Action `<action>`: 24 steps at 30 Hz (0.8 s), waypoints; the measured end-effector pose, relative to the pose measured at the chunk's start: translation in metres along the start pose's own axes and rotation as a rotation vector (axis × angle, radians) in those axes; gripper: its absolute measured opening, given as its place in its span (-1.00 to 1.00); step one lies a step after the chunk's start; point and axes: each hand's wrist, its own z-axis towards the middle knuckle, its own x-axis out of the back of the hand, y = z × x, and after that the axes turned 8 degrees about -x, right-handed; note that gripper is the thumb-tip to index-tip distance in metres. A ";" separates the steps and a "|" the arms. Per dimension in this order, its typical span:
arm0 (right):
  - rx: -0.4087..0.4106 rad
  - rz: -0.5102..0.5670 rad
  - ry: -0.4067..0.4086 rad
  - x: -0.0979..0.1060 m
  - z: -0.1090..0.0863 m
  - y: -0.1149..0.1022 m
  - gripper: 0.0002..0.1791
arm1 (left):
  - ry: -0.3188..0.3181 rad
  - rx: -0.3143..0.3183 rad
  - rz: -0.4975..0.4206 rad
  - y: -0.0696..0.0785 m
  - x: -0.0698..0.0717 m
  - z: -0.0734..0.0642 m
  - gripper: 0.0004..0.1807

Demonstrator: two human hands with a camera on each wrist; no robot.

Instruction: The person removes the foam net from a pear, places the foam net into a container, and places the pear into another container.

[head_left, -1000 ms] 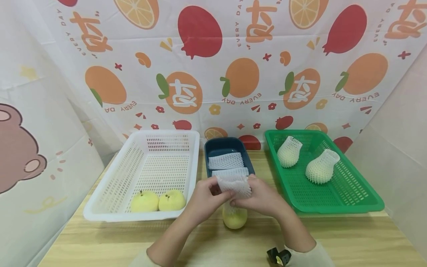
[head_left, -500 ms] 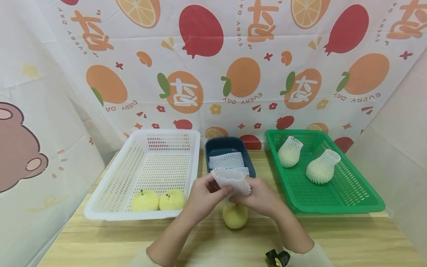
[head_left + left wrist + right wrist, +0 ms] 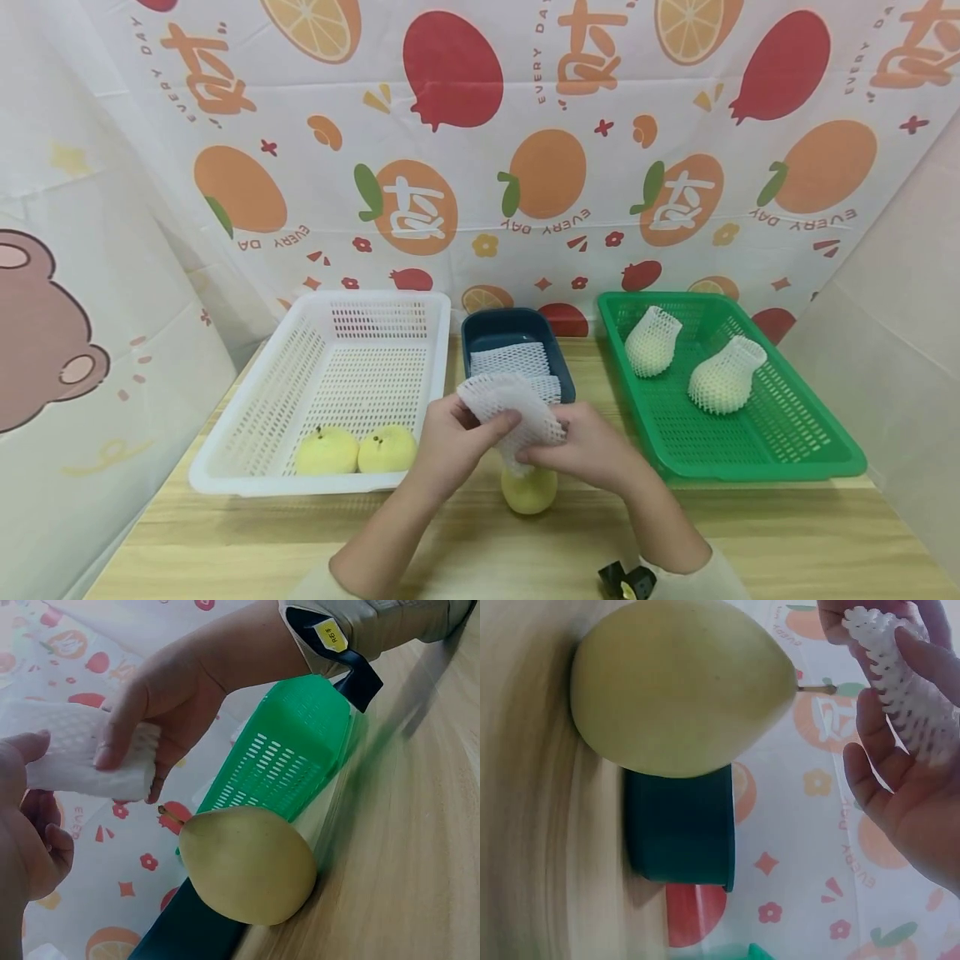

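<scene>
Between them, my two hands hold a white foam fruit net (image 3: 510, 404) above the table. The left hand (image 3: 453, 442) pinches its left side, thumb lying across the front. On the other side the right hand (image 3: 588, 446) grips the lower right edge. Just below the hands a yellow pear (image 3: 529, 493) stands on the table, its stem pointing up toward the net. In the left wrist view the pear (image 3: 247, 866) is bare and apart from both hands. The right wrist view shows the net's (image 3: 911, 690) scalloped edge between the fingers.
A white basket (image 3: 315, 485) with two pears (image 3: 326, 452) stands on the left. Behind the hands, a dark blue tray (image 3: 495, 321) holds more foam nets (image 3: 510, 360). To the right, a green basket (image 3: 750, 467) contains two net-wrapped pears (image 3: 722, 379).
The net has tilted and spread toward the left, with its upper end shifting left and up a little. Both hands still hold it; the pear below has stayed in place.
</scene>
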 end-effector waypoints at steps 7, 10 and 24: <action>-0.057 0.019 0.086 0.011 0.001 -0.002 -0.71 | 0.141 0.085 -0.145 -0.002 0.002 0.004 -0.64; -0.048 0.051 0.157 0.014 0.003 -0.001 -0.72 | 0.175 0.119 -0.142 -0.007 0.001 0.005 -0.63; -0.117 0.395 0.460 0.018 0.026 0.014 -0.63 | -0.210 0.187 0.080 -0.034 -0.004 0.005 -0.54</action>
